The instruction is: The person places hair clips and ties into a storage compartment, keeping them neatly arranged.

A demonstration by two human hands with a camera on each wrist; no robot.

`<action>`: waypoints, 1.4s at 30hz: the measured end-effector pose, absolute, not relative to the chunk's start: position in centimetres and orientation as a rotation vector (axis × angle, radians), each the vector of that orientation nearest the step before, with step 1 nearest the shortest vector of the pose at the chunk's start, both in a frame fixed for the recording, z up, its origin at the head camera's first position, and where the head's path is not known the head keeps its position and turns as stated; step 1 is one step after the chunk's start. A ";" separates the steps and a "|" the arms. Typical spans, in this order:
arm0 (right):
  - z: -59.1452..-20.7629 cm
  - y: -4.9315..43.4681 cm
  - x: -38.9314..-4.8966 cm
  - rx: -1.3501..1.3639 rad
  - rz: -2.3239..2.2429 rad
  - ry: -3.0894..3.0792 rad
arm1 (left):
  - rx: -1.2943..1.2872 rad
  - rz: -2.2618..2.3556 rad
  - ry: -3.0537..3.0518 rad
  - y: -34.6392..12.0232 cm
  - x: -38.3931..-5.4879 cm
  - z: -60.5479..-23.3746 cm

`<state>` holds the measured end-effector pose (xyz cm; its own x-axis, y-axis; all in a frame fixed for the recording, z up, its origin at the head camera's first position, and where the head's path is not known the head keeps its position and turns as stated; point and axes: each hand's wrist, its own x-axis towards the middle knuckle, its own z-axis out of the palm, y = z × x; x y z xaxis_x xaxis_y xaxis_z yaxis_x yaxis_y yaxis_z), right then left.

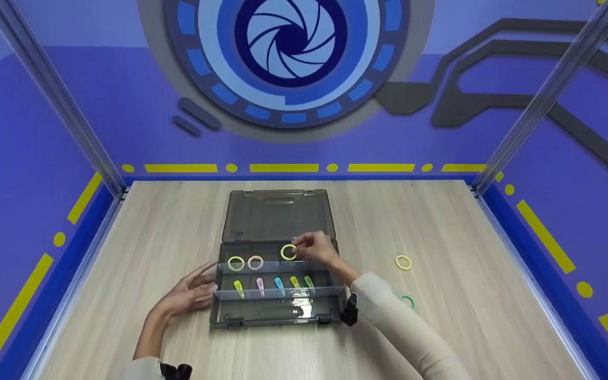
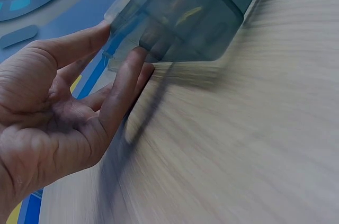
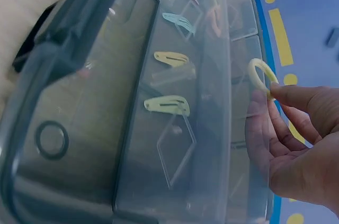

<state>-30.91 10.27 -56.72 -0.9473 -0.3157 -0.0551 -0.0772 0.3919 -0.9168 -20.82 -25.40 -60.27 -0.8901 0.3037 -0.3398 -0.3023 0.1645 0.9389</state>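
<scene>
A smoky see-through plastic box (image 1: 254, 311) lies with its lid (image 1: 277, 219) folded back, split by clear dividers into long rows. My right hand (image 1: 314, 247) pinches a pale yellow ring (image 3: 254, 75) between thumb and fingers, over the back row. In that row a yellow ring (image 1: 236, 263) and a pinkish ring (image 1: 255, 262) stand at the left. Several snap hair clips, including a blue hair clip (image 1: 279, 285) and a green hair clip (image 3: 167, 104), line the middle row. The fingers of my left hand (image 1: 188, 293) touch the box's left side, fairly straight.
To the right of the box, another yellow ring (image 1: 403, 262) lies on the wooden table (image 1: 457, 227). A green ring (image 1: 408, 301) lies nearer, partly hidden by the right sleeve (image 1: 399, 322). Blue-purple panels (image 1: 98, 116) border the table at the back and sides.
</scene>
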 end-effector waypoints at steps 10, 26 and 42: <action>-57.3 8.3 -30.7 -0.450 -1.455 2.536 | 0.006 1.782 1.977 -25.6 -20.8 -60.3; -57.4 6.5 -30.6 -0.444 -1.304 2.650 | 0.030 1.794 1.981 -25.6 -20.8 -60.5; -57.4 5.7 -30.9 -0.472 -1.192 2.661 | 0.028 1.806 1.960 -25.8 -21.0 -60.5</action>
